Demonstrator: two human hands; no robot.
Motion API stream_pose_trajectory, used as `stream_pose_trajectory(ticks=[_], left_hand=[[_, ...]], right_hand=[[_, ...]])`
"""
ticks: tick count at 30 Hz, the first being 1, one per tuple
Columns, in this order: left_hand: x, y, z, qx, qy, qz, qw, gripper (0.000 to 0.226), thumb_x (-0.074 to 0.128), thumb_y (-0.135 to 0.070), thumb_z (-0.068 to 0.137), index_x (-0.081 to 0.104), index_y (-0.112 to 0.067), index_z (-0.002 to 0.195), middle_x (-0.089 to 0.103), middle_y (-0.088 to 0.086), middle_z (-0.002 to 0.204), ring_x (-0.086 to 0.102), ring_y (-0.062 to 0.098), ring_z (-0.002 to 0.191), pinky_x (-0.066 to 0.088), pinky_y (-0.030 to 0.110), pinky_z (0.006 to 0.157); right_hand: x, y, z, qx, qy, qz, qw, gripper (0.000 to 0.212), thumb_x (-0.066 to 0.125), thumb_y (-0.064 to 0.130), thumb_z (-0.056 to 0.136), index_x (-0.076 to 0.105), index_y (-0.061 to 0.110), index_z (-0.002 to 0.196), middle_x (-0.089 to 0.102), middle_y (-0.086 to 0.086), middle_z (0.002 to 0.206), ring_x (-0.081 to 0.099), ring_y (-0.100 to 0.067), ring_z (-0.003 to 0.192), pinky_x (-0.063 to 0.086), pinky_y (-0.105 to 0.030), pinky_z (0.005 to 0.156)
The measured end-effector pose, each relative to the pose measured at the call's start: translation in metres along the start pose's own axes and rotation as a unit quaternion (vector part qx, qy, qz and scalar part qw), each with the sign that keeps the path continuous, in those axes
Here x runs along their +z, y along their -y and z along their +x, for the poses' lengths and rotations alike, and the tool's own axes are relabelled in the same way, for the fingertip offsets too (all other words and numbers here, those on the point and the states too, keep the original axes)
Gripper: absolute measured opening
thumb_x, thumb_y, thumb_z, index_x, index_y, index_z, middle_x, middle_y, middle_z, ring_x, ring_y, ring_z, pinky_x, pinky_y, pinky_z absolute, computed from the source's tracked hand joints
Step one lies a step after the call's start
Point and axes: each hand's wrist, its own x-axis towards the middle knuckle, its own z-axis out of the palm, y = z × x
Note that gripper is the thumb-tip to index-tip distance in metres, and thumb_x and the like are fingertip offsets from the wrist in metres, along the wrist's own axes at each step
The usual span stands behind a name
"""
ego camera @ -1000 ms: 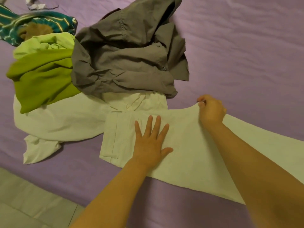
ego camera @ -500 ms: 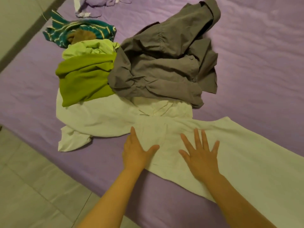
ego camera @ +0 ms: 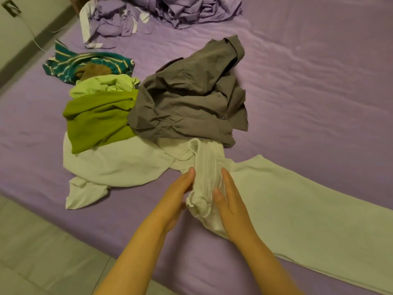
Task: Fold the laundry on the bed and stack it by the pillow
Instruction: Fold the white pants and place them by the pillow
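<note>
White trousers [ego camera: 297, 211] lie along the near edge of the purple bed [ego camera: 319, 86], stretching to the right. Their waist end is bunched into a ridge between my hands. My left hand [ego camera: 176, 201] presses against the bunch from the left, and my right hand [ego camera: 229, 205] presses from the right, fingers straight. Behind them lies a heap: a grey shirt [ego camera: 191, 101], a green garment [ego camera: 97, 118], a white garment [ego camera: 110, 165] and a teal striped top [ego camera: 89, 64].
A crumpled lilac sheet or garment [ego camera: 161, 15] lies at the far end of the bed. Tiled floor [ego camera: 42, 248] runs along the near left edge of the mattress. A cable hangs from a wall socket [ego camera: 9, 8] at top left.
Both hands lay flat on the spread trousers before; now they have closed in from either side and gathered the waist end into a bunch. The view has pulled back.
</note>
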Motion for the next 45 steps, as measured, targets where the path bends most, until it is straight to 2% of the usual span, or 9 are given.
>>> stream_pose_trajectory(ticks=[3,7,13,19,23,32,38,42,45], left_hand=[[0.064,-0.006,-0.005,0.047,0.036,0.043,0.997,0.052,0.033,-0.064,0.085,0.052,-0.042,0.129,0.055,-0.018,0.131,0.051,0.001,0.121,0.043,0.024,0.099],[0.132,0.006,0.001,0.030,0.087,0.031,0.995,0.044,0.022,-0.047,0.099,0.038,-0.037,0.139,0.038,-0.023,0.136,0.044,-0.017,0.110,0.039,0.003,0.087],[0.198,0.034,0.004,-0.013,0.144,0.019,0.989,0.063,0.018,-0.058,0.092,0.038,-0.026,0.143,0.045,-0.024,0.126,0.047,-0.028,0.094,0.039,-0.006,0.072],[0.228,0.054,0.013,-0.030,0.084,0.038,0.995,0.063,0.025,-0.070,0.080,0.041,-0.040,0.134,0.051,-0.011,0.134,0.047,0.004,0.123,0.032,0.026,0.108],[0.215,0.070,0.030,0.107,-0.062,0.289,0.949,0.044,0.050,-0.044,0.093,0.045,-0.031,0.134,0.044,-0.008,0.142,0.040,0.008,0.127,0.032,0.028,0.108],[0.197,0.119,0.071,-0.010,-0.112,0.456,0.883,0.080,0.058,-0.035,0.091,0.008,-0.023,0.152,0.004,0.015,0.158,0.009,0.033,0.144,0.020,0.048,0.115],[0.195,0.125,0.084,-0.033,-0.164,0.407,0.898,0.101,0.076,-0.035,0.076,0.011,-0.012,0.150,0.030,0.014,0.149,0.025,0.034,0.137,0.029,0.050,0.109],[0.190,0.122,0.092,-0.078,-0.165,0.420,0.889,0.114,0.080,-0.039,0.071,0.004,-0.014,0.151,0.021,0.017,0.150,0.023,0.036,0.137,0.029,0.050,0.108],[0.184,0.119,0.099,-0.090,-0.158,0.421,0.889,0.114,0.082,-0.041,0.068,0.008,-0.013,0.150,0.022,0.017,0.149,0.027,0.036,0.136,0.032,0.051,0.107]], right_hand=[[-0.030,0.022,-0.008,-0.025,-0.055,0.086,0.995,0.054,0.041,0.056,0.090,0.022,0.048,0.140,0.029,0.021,0.150,0.029,0.006,0.136,0.027,-0.023,0.113],[-0.089,0.024,-0.025,-0.021,-0.103,0.037,0.994,0.053,0.052,0.052,0.083,0.026,0.058,0.129,0.027,0.038,0.138,0.028,0.020,0.126,0.026,0.006,0.092],[-0.159,-0.023,-0.043,0.063,-0.143,-0.054,0.986,0.056,0.060,0.033,0.091,0.038,0.031,0.142,0.036,0.009,0.149,0.034,-0.009,0.136,0.026,-0.013,0.099],[-0.178,-0.077,-0.058,0.090,-0.133,-0.086,0.983,0.052,0.050,0.006,0.095,0.037,0.020,0.143,0.037,-0.005,0.149,0.039,-0.017,0.134,0.023,0.004,0.088],[-0.199,-0.111,-0.075,0.109,-0.173,-0.032,0.978,0.059,0.049,-0.006,0.091,0.039,0.020,0.142,0.036,-0.003,0.150,0.036,-0.016,0.136,0.027,-0.001,0.092],[-0.223,-0.166,-0.092,0.117,-0.172,0.026,0.978,0.060,0.049,-0.002,0.094,0.030,0.025,0.145,0.031,0.004,0.152,0.029,-0.011,0.139,0.024,0.001,0.097],[-0.225,-0.186,-0.083,0.162,-0.119,-0.314,0.928,0.069,0.053,0.024,0.095,0.011,0.030,0.150,-0.024,-0.004,0.153,0.000,-0.029,0.146,0.019,-0.036,0.116],[-0.209,-0.184,-0.084,0.038,-0.104,-0.456,0.883,0.064,0.059,0.045,0.088,0.034,0.030,0.145,0.017,-0.015,0.156,0.016,-0.040,0.142,0.029,-0.057,0.108],[-0.206,-0.197,-0.078,0.078,-0.049,-0.443,0.892,0.063,0.031,0.057,0.095,-0.003,0.042,0.145,-0.023,-0.002,0.154,-0.023,-0.030,0.141,0.009,-0.053,0.115]])
